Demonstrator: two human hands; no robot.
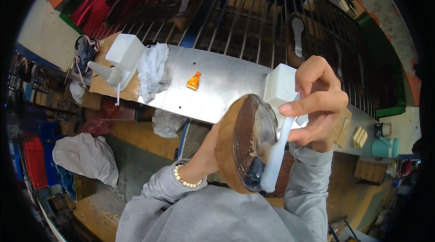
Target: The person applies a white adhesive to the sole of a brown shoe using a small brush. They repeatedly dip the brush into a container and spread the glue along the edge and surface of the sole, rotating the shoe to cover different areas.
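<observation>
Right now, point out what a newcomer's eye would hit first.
First, the rounded two-tone brown shoe near centre, held by the left hand. Beside it, the long whitish tool in the right hand. Then the small orange bottle-shaped item on the silvery metal table.

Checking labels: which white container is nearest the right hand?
The right container, partly hidden by the right hand; the left container sits well away, by the crumpled rag.

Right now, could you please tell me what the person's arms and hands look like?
Both sleeves are light grey; a bracelet of pale round beads circles the left wrist. The right hand is gloveless; the left hand is mostly hidden.
</observation>
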